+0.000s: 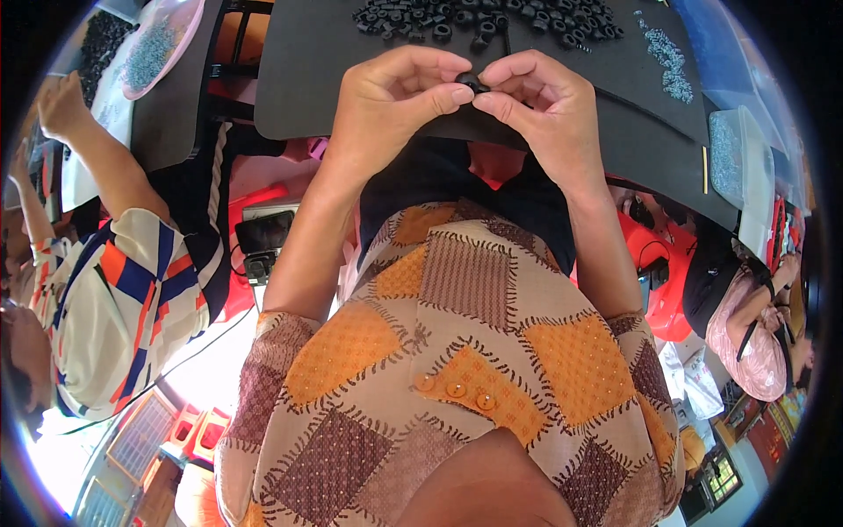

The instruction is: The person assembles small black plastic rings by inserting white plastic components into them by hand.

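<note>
Between my two hands, just over the near edge of the dark table (303, 97), sits a small black moulded part (472, 83). My left hand (391, 101) pinches one side of it with thumb and forefinger. On its other side the thumb and fingertips of my right hand (549, 105) are closed on it too. The fingertips cover much of its shape. Just beyond my hands lies a spread pile of similar black parts (443, 32), some showing round holes.
Small silvery pieces (674, 75) lie loose at the table's right, near a clear plastic tub (727, 162) of similar pieces. A thin dark strip (645, 114) runs across the tabletop. At left, a co-worker's hand (63, 105) is near a pink-rimmed basin (195, 26). Another person sits at right.
</note>
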A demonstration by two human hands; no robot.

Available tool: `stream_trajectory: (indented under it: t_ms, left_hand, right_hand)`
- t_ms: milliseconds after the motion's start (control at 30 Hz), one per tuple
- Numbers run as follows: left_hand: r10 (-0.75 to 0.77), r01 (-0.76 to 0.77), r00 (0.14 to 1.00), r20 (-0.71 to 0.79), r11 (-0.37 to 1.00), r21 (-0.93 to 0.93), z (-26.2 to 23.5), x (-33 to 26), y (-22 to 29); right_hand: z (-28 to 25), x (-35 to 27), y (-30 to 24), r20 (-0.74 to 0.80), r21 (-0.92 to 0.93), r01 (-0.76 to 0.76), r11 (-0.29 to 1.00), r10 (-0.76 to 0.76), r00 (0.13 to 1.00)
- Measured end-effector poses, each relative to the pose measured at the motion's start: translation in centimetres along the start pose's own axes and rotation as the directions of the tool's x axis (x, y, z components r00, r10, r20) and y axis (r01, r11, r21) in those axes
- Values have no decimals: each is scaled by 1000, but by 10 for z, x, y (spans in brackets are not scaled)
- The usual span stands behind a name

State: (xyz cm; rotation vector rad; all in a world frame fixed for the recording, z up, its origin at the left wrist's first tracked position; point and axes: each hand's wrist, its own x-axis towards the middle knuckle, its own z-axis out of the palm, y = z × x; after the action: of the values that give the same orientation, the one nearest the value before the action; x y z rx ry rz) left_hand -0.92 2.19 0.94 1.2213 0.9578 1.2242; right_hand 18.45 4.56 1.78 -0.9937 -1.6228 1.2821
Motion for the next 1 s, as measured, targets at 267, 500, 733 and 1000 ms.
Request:
stream_trajectory:
  t_ms: [267, 500, 733, 1000]
  left_hand:
    - [40, -40, 999, 5, 990, 138, -6, 3, -1]
    - [-3, 7, 1000, -18, 963, 268, -7, 3, 1]
    - [74, -73, 997, 8, 934, 349, -11, 5, -6]
    - [105, -93, 995, 6, 852, 516, -5, 4, -2]
  right_hand:
    - [11, 2, 3, -21, 33, -68, 997, 69, 997]
    - [17, 7, 0, -44, -143, -22, 990, 16, 999]
    - [17, 6, 0, -33, -248, -12, 969, 4, 999]
    - [17, 8, 7, -43, -458, 138, 878, -177, 983]
